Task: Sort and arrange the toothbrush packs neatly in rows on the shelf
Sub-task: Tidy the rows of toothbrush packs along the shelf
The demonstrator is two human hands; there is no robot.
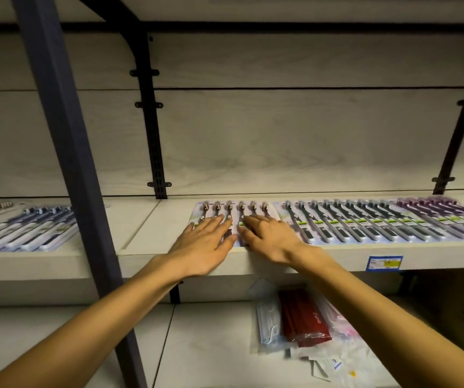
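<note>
**shelfwatcher:** Left hand [203, 245] is flat, fingers straight and a bit spread, pressing on the brown packs [233, 212]; right hand [270, 239] does the same just beside it, fingers straight, nothing gripped; those packs lie side by side near the shelf [337, 261] front edge, left of centre.

**aislenerd:** yep; touching them on the right is a long overlapping row of green packs [351, 224], then purple packs [443, 217] at the far right; blue packs [29, 228] sit past the post [65, 152]; price tag [384, 263] on the edge; masks [267, 323] and a red pack [303, 317] lie below.
</note>
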